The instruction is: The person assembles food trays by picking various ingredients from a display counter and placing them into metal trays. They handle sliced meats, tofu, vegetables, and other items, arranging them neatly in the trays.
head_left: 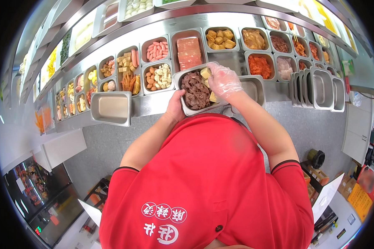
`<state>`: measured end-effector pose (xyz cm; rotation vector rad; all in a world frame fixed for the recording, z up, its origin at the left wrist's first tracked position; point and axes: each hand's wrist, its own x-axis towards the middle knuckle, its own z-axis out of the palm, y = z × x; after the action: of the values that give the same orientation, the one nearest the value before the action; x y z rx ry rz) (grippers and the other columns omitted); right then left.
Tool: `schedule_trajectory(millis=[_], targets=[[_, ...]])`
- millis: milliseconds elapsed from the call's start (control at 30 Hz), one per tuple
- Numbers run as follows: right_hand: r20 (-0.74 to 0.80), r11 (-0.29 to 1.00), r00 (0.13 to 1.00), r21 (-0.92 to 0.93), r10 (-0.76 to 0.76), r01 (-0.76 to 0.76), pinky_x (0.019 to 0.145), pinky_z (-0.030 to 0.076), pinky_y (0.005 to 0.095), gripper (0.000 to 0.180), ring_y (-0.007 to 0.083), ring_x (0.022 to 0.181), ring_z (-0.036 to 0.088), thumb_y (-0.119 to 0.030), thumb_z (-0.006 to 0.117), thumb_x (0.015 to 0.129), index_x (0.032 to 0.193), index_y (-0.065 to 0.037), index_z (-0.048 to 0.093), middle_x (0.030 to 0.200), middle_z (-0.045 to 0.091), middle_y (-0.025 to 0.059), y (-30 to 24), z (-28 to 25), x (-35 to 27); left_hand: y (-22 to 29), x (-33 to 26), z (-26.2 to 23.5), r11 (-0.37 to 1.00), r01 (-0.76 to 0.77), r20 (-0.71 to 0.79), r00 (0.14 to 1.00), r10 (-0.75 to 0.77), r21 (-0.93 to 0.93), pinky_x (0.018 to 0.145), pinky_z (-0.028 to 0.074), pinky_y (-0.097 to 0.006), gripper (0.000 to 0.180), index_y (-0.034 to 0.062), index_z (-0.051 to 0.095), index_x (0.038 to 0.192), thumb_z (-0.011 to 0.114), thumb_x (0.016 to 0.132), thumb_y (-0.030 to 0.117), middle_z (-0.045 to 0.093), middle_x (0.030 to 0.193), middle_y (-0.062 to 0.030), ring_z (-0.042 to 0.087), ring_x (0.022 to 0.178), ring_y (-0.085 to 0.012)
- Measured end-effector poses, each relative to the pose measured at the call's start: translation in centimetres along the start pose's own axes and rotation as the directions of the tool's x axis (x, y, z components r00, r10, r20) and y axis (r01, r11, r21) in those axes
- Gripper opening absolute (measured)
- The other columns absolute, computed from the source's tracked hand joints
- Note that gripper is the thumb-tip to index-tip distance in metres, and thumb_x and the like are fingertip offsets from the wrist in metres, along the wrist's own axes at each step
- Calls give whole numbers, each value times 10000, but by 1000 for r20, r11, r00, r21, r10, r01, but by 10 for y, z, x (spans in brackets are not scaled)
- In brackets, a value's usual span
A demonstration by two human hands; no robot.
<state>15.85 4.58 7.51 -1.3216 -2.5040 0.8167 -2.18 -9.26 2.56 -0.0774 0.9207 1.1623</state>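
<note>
A steel food pan [190, 111] tilts in front of my red shirt at the counter's edge. Dark brown sliced meat [196, 91] fills most of it, and pale yellow chunks [205, 73] that look like tofu lie along its right side. My left hand [176, 107], bare, grips the pan's left wall. In a clear plastic glove, my right hand [223, 81] curls over the pan's right side, its fingers closed on the pale yellow chunks. The glove hides part of what is under it.
An empty steel pan [111, 108] sits at the counter edge on the left, another [253, 89] right of my glove. Stacked pans [322, 89] stand farther right. Behind are pans of sliced luncheon meat [189, 54], small sausages [157, 50] and tofu puffs [220, 39]. A raised shelf runs above.
</note>
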Motion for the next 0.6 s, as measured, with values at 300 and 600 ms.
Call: schedule_trajectory(millis=[300, 600], targets=[[-80, 920, 996, 393, 43, -8, 1040, 549, 441, 580, 320, 1133, 724, -242, 754, 946, 1489, -105, 602, 1339, 713, 190, 36, -28, -15, -1, 2, -11, 999, -47, -34, 998, 46, -21, 1205, 469, -575, 675, -5, 443, 1565, 499, 994, 350, 555, 1558, -242, 589, 1391, -420], [274, 952, 917, -180, 291, -248, 1085, 538, 486, 674, 433, 1289, 643, -233, 733, 883, 1526, -169, 540, 1408, 639, 237, 134, -22, -65, 8, 1, -38, 984, -173, -127, 978, 167, -40, 1223, 453, -554, 653, 6, 477, 1556, 511, 995, 338, 591, 1540, -202, 593, 1393, -399]])
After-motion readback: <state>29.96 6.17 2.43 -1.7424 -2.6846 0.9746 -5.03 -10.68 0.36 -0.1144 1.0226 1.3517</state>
